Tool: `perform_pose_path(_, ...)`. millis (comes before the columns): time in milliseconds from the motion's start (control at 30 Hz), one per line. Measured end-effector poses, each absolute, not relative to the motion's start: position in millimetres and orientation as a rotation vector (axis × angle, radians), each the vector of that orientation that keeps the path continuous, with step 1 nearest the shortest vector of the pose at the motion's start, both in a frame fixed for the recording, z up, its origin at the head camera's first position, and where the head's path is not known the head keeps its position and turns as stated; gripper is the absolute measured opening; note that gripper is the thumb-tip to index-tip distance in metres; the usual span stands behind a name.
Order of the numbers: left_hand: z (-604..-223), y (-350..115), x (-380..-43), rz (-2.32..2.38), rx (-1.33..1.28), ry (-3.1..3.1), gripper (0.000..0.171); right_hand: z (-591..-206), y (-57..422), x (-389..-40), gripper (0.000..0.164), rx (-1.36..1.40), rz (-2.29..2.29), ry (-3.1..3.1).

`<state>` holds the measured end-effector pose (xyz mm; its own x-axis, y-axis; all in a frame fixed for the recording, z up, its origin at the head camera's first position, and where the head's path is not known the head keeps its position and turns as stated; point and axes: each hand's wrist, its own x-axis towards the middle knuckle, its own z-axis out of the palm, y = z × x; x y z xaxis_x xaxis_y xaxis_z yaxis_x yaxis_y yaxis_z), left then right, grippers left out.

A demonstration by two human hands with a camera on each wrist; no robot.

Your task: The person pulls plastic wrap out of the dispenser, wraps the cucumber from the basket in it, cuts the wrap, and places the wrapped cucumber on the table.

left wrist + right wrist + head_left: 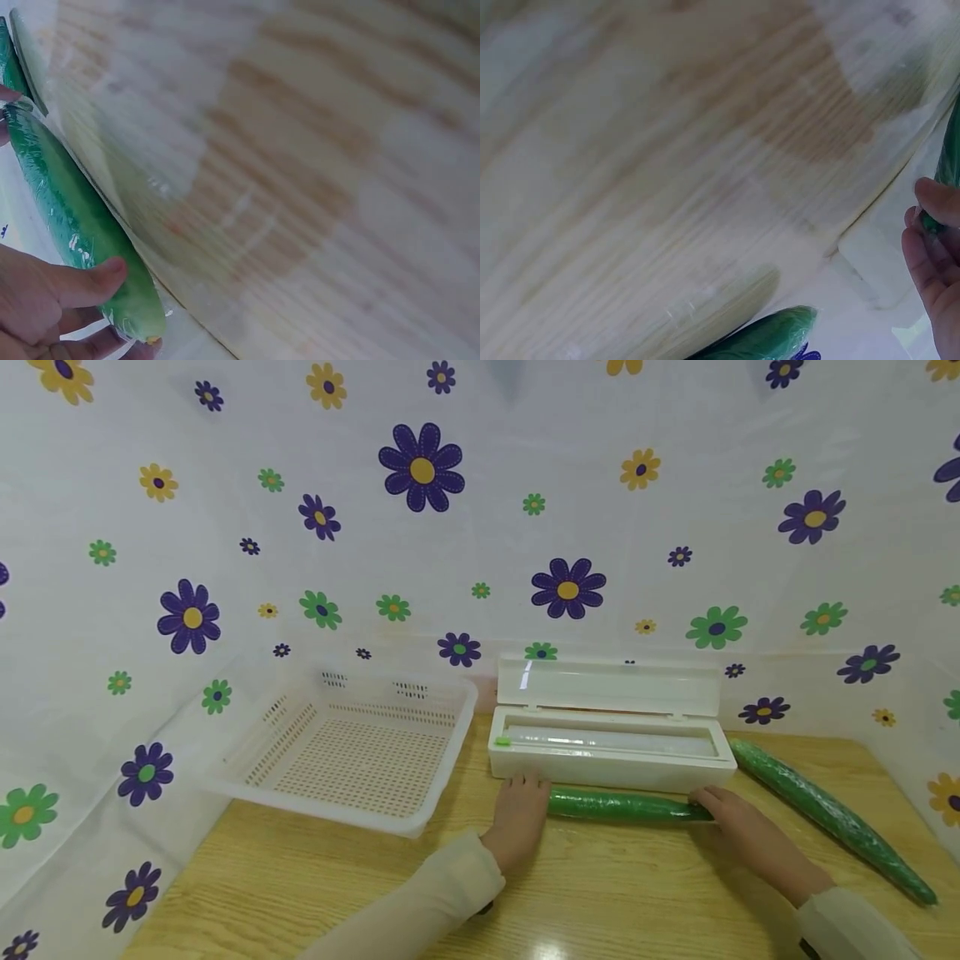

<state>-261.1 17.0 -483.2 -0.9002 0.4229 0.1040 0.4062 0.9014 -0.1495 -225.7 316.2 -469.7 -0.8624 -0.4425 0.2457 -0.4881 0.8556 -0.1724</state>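
Observation:
A green cucumber [622, 806] in shiny cling film lies crosswise in front of the white cling film box. My left hand [521, 827] grips its left end; in the left wrist view the thumb [101, 281] presses on top while the fingers curl underneath. At the other end my right hand [757, 835] pinches the narrow tip, with thumb and fingers around it in the right wrist view. The box [611, 770] has its lid [607, 687] up, and a roll of film [607, 742] lies inside. A green slider [502, 741] sits at the left of its front edge.
A second film-wrapped cucumber [832, 818] lies slanted on the right of the wooden table [600, 893]. To the left stands a white perforated basket [431, 802]. A flower-print sheet [480, 535] hangs behind and along the sides.

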Motion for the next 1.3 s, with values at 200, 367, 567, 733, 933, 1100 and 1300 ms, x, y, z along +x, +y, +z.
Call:
perform_pose_path(200,-481.6,16.9,-260.3,0.187,-0.639,-2.855,0.024,-467.3,313.9,-228.9,0.029,0.636,0.414,-2.899)
perform_pose_path(367,-480.8,15.6,-261.2,0.164,-0.553,-2.917,0.036,-466.9,313.9,-229.9,0.024,0.59,0.472,-2.937)
perform_pose_path(567,-481.8,14.0,-261.4,0.214,-0.447,-2.905,0.049,-467.8,317.5,-230.0,0.023,0.601,0.489,-2.923)
perform_pose_path(733,-487.1,14.8,-259.3,0.232,-0.57,-2.742,0.033,-469.2,320.4,-231.4,0.025,0.601,0.455,-2.926)
perform_pose_path(933,-487.4,16.7,-258.2,0.188,-0.633,-2.799,0.037,-470.1,321.4,-234.4,0.023,0.623,0.445,-2.892)
perform_pose_path(1100,-484.7,19.2,-261.4,0.139,-0.62,-2.822,0.034,-470.8,321.3,-234.5,0.025,0.637,0.431,-2.85)
perform_pose_path(1300,-483.5,23.2,-264.6,0.152,-0.584,-2.861,0.034,-473.1,321.2,-234.0,0.027,0.581,0.498,-2.854)
